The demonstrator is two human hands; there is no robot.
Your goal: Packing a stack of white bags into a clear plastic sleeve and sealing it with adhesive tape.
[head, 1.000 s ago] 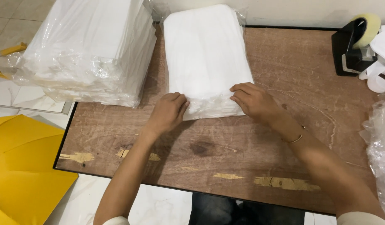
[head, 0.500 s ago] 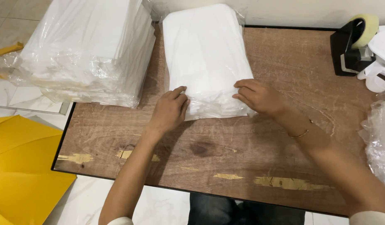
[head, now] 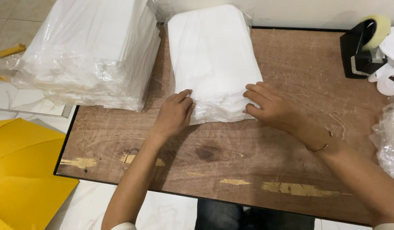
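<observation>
White folded cloth in a clear plastic bag [head: 212,59] lies lengthwise on a worn wooden table [head: 265,170], its near end pinned between a person's two bare hands. The left hand [head: 175,115] rests at the packet's near left corner, fingers curled loosely with the fingertips touching the plastic edge; it presses rather than grips. The right hand [head: 271,106] lies at the near right corner, fingers spread and flat against the side of the packet, open and holding nothing. A thin bracelet [head: 318,148] circles the right wrist. Both forearms reach in from the table's near edge, where pale scuffs mark the brown surface. Just to the left of the packet, a much taller stack of similar white packets in plastic [head: 92,51] overhangs the table's left edge. At the far right corner of the table stands a black tape dispenser [head: 361,53] with a roll of pale tape [head: 378,30] on top, and beside it something white, partly out of view. Crumpled clear plastic [head: 391,140] shows at the right edge. Yellow sheets [head: 22,170] lie on the pale tiled floor to the left.
</observation>
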